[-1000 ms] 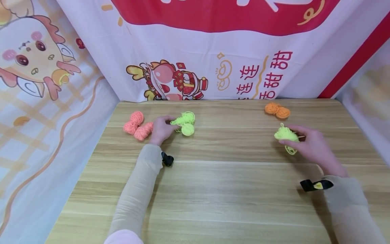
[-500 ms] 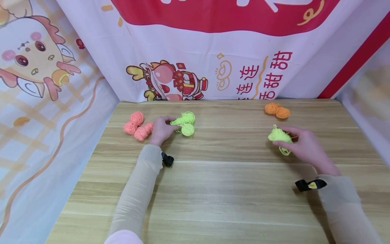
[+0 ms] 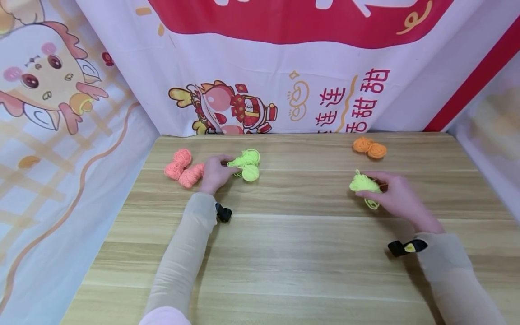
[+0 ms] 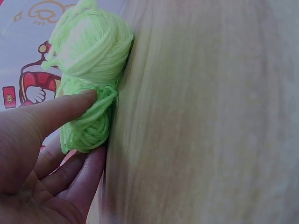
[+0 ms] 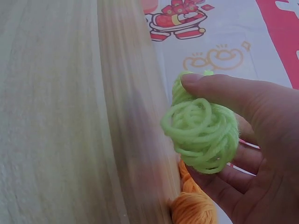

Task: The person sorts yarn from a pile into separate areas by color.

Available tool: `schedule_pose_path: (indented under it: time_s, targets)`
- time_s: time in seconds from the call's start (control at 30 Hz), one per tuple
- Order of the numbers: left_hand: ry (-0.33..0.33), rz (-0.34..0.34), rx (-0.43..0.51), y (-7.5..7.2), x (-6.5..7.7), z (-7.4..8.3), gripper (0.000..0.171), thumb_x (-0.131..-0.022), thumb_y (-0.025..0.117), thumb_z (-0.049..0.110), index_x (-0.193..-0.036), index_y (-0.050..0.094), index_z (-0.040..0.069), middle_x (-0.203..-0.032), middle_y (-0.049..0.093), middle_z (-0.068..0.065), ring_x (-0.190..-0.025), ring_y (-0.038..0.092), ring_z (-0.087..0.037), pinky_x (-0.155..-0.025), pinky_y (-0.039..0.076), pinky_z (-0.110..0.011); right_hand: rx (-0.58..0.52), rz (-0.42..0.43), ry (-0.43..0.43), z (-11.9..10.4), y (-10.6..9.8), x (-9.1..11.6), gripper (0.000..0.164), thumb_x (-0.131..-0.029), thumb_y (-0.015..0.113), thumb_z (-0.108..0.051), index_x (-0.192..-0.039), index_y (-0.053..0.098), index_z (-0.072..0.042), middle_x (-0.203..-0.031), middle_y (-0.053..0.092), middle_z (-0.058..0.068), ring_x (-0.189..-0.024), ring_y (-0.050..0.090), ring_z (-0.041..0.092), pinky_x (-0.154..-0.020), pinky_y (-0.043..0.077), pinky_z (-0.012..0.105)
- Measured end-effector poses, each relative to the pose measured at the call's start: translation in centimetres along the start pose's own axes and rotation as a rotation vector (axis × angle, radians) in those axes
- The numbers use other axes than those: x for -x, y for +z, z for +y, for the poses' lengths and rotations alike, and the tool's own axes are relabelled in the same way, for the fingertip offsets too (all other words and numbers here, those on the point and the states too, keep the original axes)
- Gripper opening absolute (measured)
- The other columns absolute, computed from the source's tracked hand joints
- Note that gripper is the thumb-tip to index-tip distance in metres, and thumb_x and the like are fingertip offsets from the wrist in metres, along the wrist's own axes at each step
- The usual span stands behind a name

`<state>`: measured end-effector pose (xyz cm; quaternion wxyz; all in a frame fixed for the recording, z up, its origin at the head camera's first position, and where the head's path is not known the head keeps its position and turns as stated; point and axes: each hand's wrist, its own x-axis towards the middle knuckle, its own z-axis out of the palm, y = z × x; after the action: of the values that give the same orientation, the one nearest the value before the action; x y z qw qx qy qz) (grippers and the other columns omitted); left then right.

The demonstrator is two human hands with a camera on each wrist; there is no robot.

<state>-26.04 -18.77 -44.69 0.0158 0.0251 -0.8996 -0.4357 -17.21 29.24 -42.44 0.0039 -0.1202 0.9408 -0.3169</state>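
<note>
My left hand (image 3: 216, 173) pinches a bundle of green yarn (image 3: 248, 165) at the back left of the table, thumb on its near side and fingers beneath or behind it in the left wrist view. That yarn (image 4: 93, 46) is wound into two joined lobes. Farther right, my right hand (image 3: 400, 194) grips a second skein of yellow-green yarn (image 3: 364, 184) between thumb and fingers, with loose loops hanging below. In the right wrist view this skein (image 5: 203, 135) shows its coiled end, and the thumb presses its top.
Coral yarn bundles (image 3: 183, 168) lie just left of my left hand. An orange yarn skein (image 3: 369, 148) lies near the back edge, beyond my right hand. Wood-grain table (image 3: 292, 262) stretches toward me, and a printed cloth (image 3: 264, 58) hangs along its back edge.
My right hand has moved leftward over the table, carrying the yellow-green yarn with it. The left hand and its green yarn have stayed in place.
</note>
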Motion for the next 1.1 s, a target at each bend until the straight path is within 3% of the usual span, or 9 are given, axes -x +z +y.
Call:
schedule_pose_path:
  time_s: [0.27, 0.67, 1.1]
  targets:
    - [0.001, 0.001, -0.008, 0.0, 0.1, 0.0, 0.042, -0.083, 0.086, 0.019, -0.12, 0.073, 0.005, -0.116, 0.07, -0.012, -0.106, 0.062, -0.026, -0.096, 0.049, -0.04, -0.013, 0.025, -0.075, 0.2, 0.7, -0.1, 0.056, -0.089, 0.082, -0.035, -0.136, 0.066, -0.008, -0.125, 0.067, 0.014, -0.092, 0.057, 0.023, -0.075, 0.048, 0.03]
    - [-0.013, 0.006, -0.01, 0.0, 0.1, 0.1, 0.043, -0.083, 0.086, 0.019, -0.121, 0.073, 0.005, -0.116, 0.07, -0.012, -0.106, 0.062, -0.026, -0.095, 0.049, -0.039, -0.003, 0.049, -0.133, -0.3, 1.3, -0.3, 0.054, -0.087, 0.084, -0.032, -0.133, 0.068, -0.009, -0.124, 0.069, 0.013, -0.09, 0.06, 0.021, -0.072, 0.05, 0.027]
    - [-0.019, -0.002, -0.01, 0.0, 0.0, 0.0, 0.044, -0.083, 0.085, 0.02, -0.123, 0.073, 0.006, -0.118, 0.069, -0.011, -0.107, 0.061, -0.026, -0.095, 0.049, -0.039, -0.022, 0.008, -0.085, -0.7, 1.6, -0.6, 0.06, -0.089, 0.08, -0.04, -0.138, 0.065, -0.009, -0.13, 0.066, 0.015, -0.097, 0.064, 0.025, -0.079, 0.054, 0.043]
